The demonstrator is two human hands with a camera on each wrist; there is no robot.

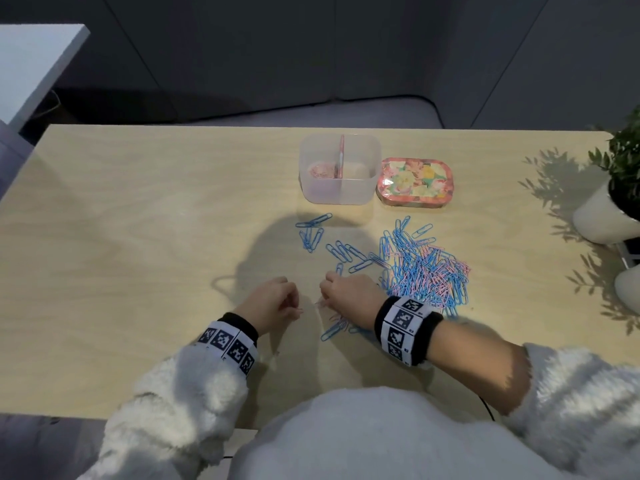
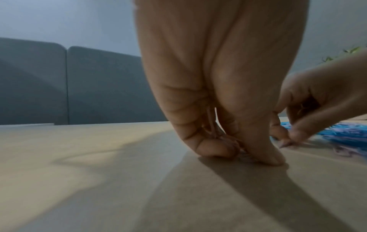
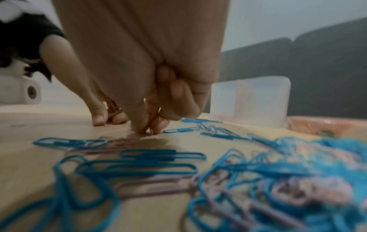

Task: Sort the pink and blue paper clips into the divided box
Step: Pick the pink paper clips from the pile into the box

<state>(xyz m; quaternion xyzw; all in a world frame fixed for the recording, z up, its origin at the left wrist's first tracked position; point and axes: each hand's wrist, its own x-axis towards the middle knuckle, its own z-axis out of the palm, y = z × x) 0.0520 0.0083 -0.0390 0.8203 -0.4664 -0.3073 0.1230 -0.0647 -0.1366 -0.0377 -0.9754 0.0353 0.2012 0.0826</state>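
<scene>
The clear divided box (image 1: 337,197) stands at the table's far middle, with pink clips (image 1: 320,171) in its left compartment; the right one looks empty. A mixed pile of pink and blue paper clips (image 1: 426,271) lies right of centre, and loose blue clips (image 1: 311,233) lie nearer the box. My left hand (image 1: 294,303) has its fingertips down on the table, with several pink clips (image 2: 210,128) bunched in its curled fingers. Close beside it my right hand (image 1: 323,296) pinches a pink clip (image 2: 286,143) at the table surface, left of the pile.
A floral tin lid (image 1: 414,181) lies against the box's right side. Potted plants (image 1: 620,188) stand at the table's right edge. A few blue and pink clips (image 1: 334,329) lie under my right wrist. A grey sofa (image 2: 99,87) runs behind the table.
</scene>
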